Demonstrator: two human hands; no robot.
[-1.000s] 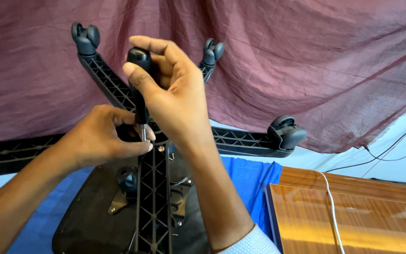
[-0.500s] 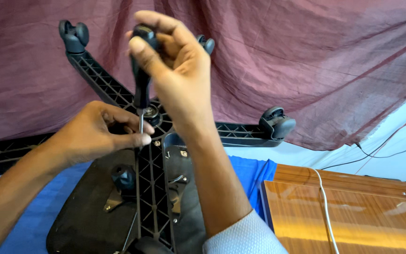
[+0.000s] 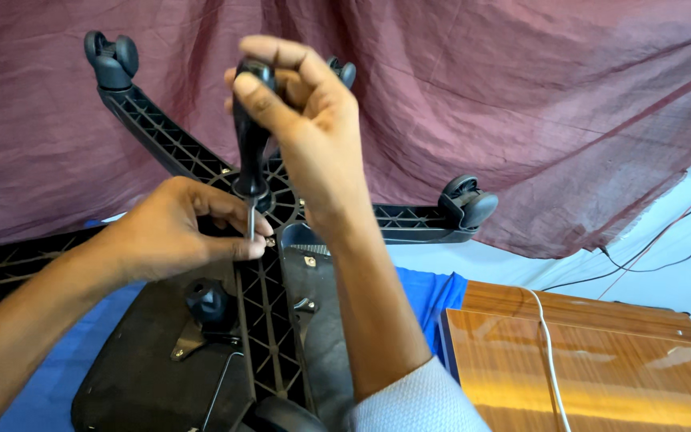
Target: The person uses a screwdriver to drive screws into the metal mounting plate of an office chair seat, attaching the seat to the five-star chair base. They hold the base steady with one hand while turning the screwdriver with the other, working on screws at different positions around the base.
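Both hands grip: right hand [image 3: 305, 120] the screwdriver [image 3: 251, 136], left hand [image 3: 173, 236] (seemingly) pinching its tip

Black-handled screwdriver [image 3: 249, 152], upright, tip down at hub of overturned black chair base [image 3: 269, 320]

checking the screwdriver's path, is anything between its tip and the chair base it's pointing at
Nothing visible blocks it. The right hand holds the screwdriver upright, and the left hand pinches its shaft just above the chair base; the fingers hide the tip itself.
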